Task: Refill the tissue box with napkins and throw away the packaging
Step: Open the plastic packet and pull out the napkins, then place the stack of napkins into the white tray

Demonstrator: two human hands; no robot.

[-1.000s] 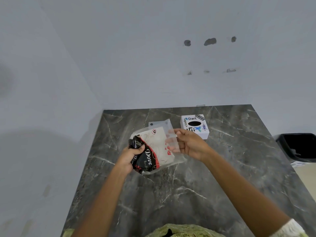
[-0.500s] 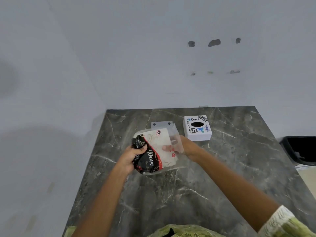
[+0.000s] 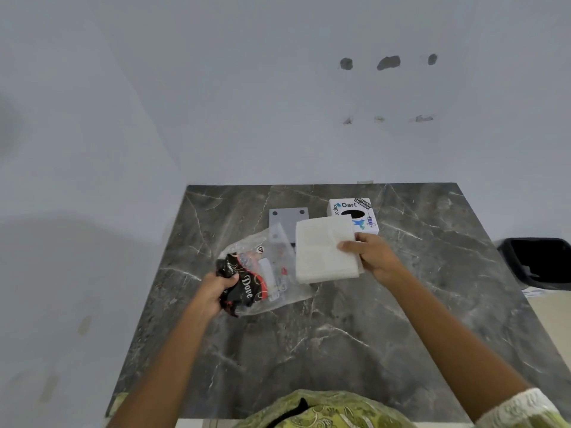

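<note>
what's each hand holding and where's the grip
The left hand grips the plastic packaging by its crumpled black end. The right hand pinches the napkin stack at its right edge.

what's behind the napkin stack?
The napkin stack in the right hand partly hides the tissue box; the box's near-left corner is covered.

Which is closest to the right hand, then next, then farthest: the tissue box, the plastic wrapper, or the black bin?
From the right hand, in the head view:
1. Tissue box: just beyond the fingers, toward the wall.
2. Plastic wrapper: across to the left, held by the left hand.
3. Black bin: far right, off the table.
</note>
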